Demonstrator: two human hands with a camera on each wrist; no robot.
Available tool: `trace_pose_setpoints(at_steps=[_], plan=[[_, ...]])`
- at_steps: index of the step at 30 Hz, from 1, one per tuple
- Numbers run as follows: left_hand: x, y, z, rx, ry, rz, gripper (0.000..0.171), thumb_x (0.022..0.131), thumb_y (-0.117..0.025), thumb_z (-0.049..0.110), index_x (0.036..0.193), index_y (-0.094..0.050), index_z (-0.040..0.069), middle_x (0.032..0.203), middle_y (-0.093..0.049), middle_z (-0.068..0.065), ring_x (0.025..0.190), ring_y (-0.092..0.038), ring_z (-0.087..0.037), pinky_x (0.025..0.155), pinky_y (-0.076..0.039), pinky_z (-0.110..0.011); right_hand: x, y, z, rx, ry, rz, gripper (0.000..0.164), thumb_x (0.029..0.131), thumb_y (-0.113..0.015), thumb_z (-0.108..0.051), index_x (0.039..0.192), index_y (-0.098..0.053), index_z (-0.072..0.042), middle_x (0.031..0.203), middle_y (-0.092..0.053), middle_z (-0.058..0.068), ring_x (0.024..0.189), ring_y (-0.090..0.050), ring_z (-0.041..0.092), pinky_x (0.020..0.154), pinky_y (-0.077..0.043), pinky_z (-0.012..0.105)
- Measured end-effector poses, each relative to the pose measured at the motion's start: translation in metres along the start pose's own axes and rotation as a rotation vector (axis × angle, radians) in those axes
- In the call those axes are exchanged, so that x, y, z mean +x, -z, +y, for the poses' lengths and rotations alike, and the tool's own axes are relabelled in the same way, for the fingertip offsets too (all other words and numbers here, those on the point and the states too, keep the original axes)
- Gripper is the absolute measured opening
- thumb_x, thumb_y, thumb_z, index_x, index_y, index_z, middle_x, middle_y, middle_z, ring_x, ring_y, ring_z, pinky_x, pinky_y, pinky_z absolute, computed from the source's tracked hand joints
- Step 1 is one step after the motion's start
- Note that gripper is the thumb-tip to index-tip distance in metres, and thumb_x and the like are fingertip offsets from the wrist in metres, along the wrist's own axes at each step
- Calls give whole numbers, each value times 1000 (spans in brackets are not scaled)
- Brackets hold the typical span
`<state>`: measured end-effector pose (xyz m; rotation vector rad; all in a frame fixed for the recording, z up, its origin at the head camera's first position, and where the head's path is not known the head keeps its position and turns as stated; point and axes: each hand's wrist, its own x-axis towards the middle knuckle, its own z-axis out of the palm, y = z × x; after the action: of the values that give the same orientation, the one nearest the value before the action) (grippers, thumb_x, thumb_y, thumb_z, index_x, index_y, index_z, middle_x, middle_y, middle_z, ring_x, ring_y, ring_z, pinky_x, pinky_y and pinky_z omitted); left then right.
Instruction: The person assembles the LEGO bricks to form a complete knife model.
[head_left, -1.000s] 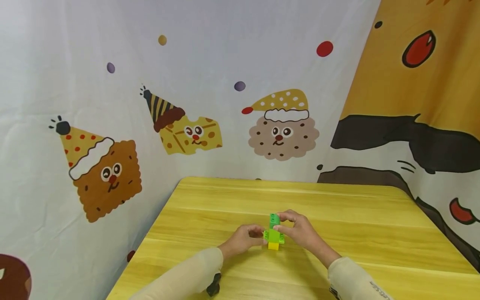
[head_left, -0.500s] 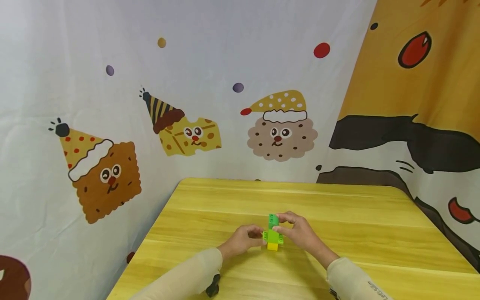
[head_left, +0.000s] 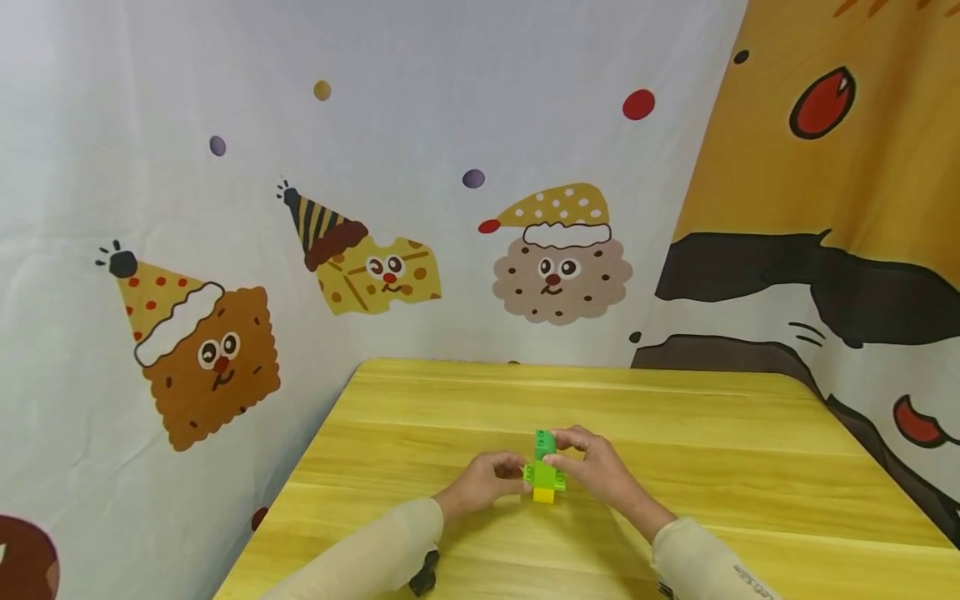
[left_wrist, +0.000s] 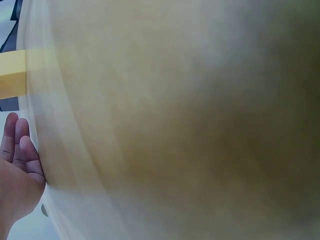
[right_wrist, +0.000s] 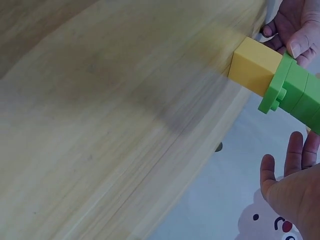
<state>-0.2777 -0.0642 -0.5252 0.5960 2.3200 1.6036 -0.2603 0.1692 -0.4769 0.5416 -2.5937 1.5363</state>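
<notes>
A small upright stack of toy building blocks stands on the wooden table. Its base is a yellow block (head_left: 543, 495), with a light green plate (right_wrist: 276, 86) lying crosswise above. Higher up come a light green block (head_left: 544, 475) and a darker green block (head_left: 543, 446) with studs facing the head view. My left hand (head_left: 483, 485) pinches the plate's left end between thumb and fingers. From the other side, my right hand (head_left: 596, 467) holds the top green block by thumb and index finger, its other fingers extended in the right wrist view. The left wrist view catches only part of my left hand (left_wrist: 20, 170).
The yellowish wooden table (head_left: 420, 417) extends beyond the stack to a back edge near a white cloth (head_left: 420, 125) printed with cartoon snacks. A black device (head_left: 424, 575) shows at my left sleeve.
Both hands keep their hold on the stack and barely move. The head view has shifted slightly, so the whole scene sits a little lower and farther left.
</notes>
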Motion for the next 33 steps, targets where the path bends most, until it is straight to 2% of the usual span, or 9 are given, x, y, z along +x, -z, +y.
trace_pose_setpoints(at_steps=[7,18,23,27,33], plan=[[-1,0,0,-12,1,-5,25,92,-74,18,115,-69,12,102,-66,-1,93,-59,-18,76,-50,-30,-2,-4,4,4,13,10,36,86,-78,-25,121,-71,-20,103,-65,-8,103,-60,20,97,-41,59],[0,-1,0,-35,15,0,23,90,-75,17,113,-70,12,101,-66,-2,93,-59,-19,76,-49,-30,-5,-4,4,20,30,18,43,87,-77,-16,129,-67,-15,104,-65,-5,106,-59,29,97,-42,59],[1,0,0,-43,2,-3,23,90,-75,16,112,-70,12,101,-65,-3,93,-59,-20,75,-49,-30,-5,-2,3,45,0,6,46,87,-77,-13,131,-66,-18,106,-66,-7,109,-59,24,101,-39,58],[2,2,0,-22,-6,-3,24,91,-75,20,113,-70,12,100,-65,-2,91,-59,-19,75,-49,-30,-2,-1,3,68,-17,10,50,89,-75,-14,137,-61,-14,109,-67,-2,110,-58,25,102,-37,60],[4,3,1,13,8,-1,26,90,-75,26,113,-70,13,100,-65,2,92,-59,-15,78,-50,-32,2,-3,4,115,-57,42,49,91,-74,-14,137,-60,-13,111,-69,2,110,-59,28,99,-42,55]])
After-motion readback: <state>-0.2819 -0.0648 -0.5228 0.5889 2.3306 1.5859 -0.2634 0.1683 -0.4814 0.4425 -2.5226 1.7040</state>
